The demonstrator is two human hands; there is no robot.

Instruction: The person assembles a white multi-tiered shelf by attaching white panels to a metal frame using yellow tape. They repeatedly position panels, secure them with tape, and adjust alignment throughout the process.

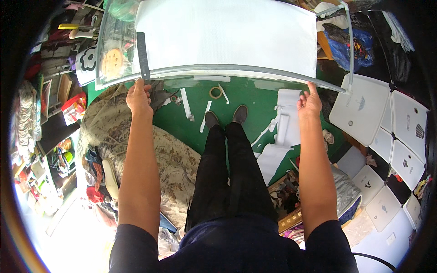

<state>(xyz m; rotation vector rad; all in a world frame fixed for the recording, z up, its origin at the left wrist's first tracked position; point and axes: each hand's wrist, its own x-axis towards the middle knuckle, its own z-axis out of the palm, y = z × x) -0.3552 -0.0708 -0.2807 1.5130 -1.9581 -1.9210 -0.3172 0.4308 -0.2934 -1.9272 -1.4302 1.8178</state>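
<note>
A wide panel of white sheet (227, 34) and clear plastic film (117, 50) is held up in front of me on a frame of grey tubing (205, 68). My left hand (139, 98) grips the near rail at its left part, just below a dark grey strip (143, 54) that lies across the sheet's left edge. Toward the other end of the same rail, my right hand (309, 102) pinches it with raised fingers. Part of each hand's grip is hidden by the rail.
On the green floor (182, 127) lie a roll of tape (215, 93), white strips (185, 102) and white sheet offcuts (287, 120). A camouflage cloth (168, 150) spreads at left. White storage boxes (359, 102) are stacked at right; cluttered shelves (54, 150) line the left.
</note>
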